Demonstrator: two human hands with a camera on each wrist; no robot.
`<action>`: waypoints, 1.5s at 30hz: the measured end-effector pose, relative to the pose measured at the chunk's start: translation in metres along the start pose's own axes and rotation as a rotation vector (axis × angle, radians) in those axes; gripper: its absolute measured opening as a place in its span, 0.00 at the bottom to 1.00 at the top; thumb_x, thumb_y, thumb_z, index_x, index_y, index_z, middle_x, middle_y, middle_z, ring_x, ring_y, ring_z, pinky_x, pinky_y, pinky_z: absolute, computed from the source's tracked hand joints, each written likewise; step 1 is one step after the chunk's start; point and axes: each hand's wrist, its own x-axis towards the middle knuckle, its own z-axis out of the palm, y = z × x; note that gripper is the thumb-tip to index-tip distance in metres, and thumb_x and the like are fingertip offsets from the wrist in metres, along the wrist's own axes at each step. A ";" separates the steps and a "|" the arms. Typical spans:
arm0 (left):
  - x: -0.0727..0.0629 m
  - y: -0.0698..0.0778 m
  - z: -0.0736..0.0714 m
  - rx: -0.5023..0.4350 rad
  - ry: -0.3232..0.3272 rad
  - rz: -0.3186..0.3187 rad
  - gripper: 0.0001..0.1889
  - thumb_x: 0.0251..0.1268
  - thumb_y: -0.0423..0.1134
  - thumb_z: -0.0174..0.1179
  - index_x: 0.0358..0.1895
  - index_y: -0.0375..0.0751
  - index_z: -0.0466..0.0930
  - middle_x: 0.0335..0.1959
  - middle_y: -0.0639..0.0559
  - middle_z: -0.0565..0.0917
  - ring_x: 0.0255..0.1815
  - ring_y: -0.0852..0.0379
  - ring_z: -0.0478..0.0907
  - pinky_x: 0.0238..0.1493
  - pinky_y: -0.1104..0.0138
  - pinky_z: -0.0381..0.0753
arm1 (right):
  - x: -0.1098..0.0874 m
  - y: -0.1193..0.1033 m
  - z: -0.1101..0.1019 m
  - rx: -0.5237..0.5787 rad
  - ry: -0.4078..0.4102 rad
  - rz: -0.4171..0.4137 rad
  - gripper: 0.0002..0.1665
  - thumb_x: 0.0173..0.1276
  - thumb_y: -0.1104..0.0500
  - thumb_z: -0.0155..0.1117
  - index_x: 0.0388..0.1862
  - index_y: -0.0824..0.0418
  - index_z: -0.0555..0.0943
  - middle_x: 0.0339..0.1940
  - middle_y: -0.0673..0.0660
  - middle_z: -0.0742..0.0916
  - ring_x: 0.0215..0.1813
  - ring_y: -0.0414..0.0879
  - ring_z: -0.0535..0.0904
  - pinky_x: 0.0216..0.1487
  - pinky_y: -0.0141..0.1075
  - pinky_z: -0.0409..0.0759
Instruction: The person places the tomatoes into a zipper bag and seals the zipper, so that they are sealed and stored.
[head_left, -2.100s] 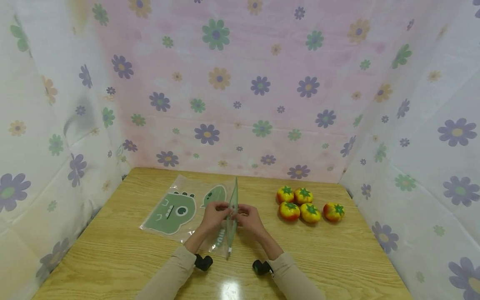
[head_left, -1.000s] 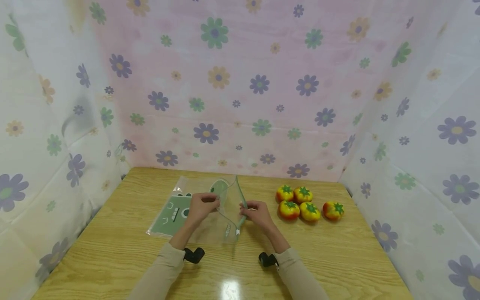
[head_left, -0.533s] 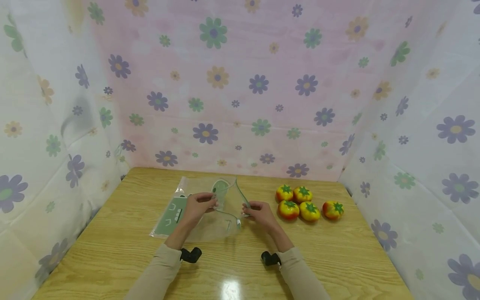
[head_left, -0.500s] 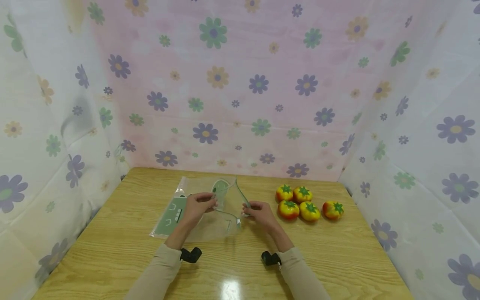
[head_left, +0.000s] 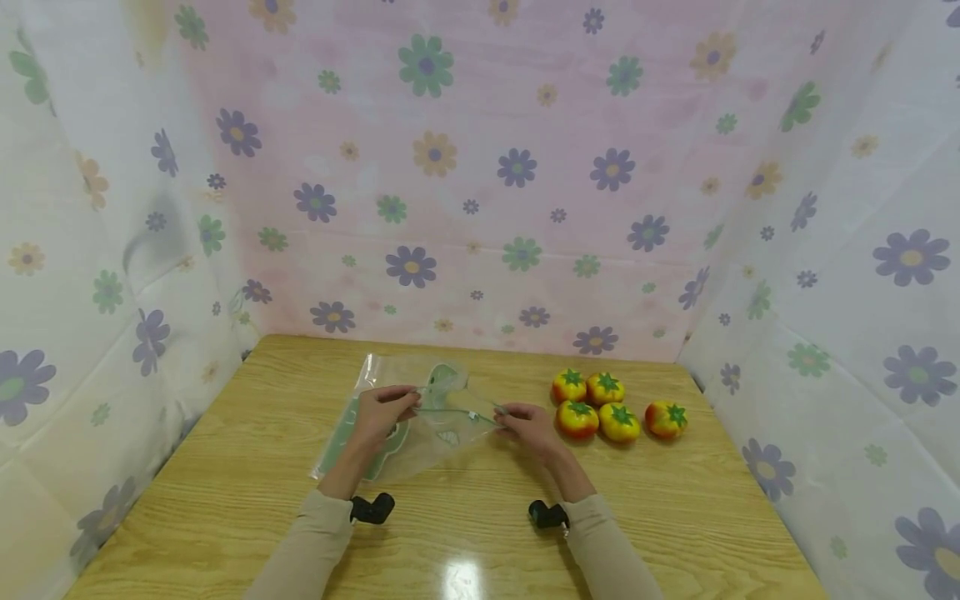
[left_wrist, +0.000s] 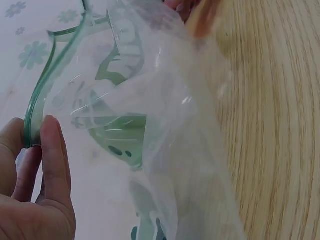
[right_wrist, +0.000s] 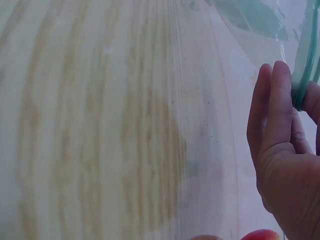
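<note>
A clear plastic zip bag (head_left: 431, 446) with a green cartoon print and a green zip rim lies over the middle of the table in the head view. My left hand (head_left: 384, 412) pinches the rim at its left end, and my right hand (head_left: 528, 427) pinches the right end. Between them the bag's mouth gapes, drawn out sideways, with a white slider (head_left: 473, 415) on the near edge. In the left wrist view the green rim (left_wrist: 36, 107) runs between thumb and fingers of the left hand (left_wrist: 37, 185). The right wrist view shows the right hand (right_wrist: 285, 135) gripping the rim likewise.
Several yellow-and-red, tomato-like fruits (head_left: 577, 421) with green leafy caps sit just right of my right hand. One of them (head_left: 666, 421) stands apart at the far right. Flower-printed cloth (head_left: 480, 233) walls in the wooden table (head_left: 465, 533) at the back and sides.
My hands, first together at the bag's rim, have moved apart, left hand leftward and right hand rightward. The flat bag mouth has spread open, and its slider has swung farther from me.
</note>
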 end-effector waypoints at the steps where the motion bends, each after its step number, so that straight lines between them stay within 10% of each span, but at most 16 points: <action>1: 0.000 0.000 -0.002 0.002 0.009 0.006 0.15 0.68 0.25 0.63 0.54 0.18 0.80 0.29 0.51 0.89 0.28 0.62 0.87 0.37 0.68 0.89 | 0.000 0.000 -0.001 0.005 0.002 0.007 0.19 0.76 0.71 0.57 0.60 0.82 0.74 0.54 0.67 0.85 0.45 0.38 0.86 0.53 0.38 0.86; 17: 0.000 0.002 -0.013 0.053 0.018 0.035 0.15 0.66 0.23 0.64 0.52 0.14 0.79 0.30 0.47 0.89 0.25 0.62 0.86 0.33 0.70 0.88 | -0.004 -0.002 -0.006 -0.029 0.057 0.097 0.18 0.75 0.69 0.59 0.60 0.79 0.77 0.48 0.62 0.87 0.41 0.39 0.86 0.50 0.35 0.87; 31: -0.003 -0.006 0.010 0.170 -0.036 0.021 0.14 0.67 0.26 0.64 0.51 0.18 0.81 0.33 0.41 0.87 0.28 0.58 0.85 0.34 0.69 0.88 | -0.007 -0.012 0.005 -0.096 -0.087 0.044 0.23 0.77 0.66 0.58 0.62 0.83 0.73 0.63 0.79 0.78 0.46 0.41 0.86 0.57 0.44 0.85; 45: -0.002 -0.007 0.027 0.212 -0.057 0.055 0.14 0.67 0.27 0.65 0.52 0.21 0.82 0.37 0.36 0.87 0.31 0.52 0.86 0.36 0.64 0.89 | -0.011 -0.016 0.010 -0.051 -0.083 0.059 0.26 0.77 0.63 0.60 0.65 0.80 0.71 0.52 0.64 0.83 0.46 0.43 0.84 0.54 0.43 0.86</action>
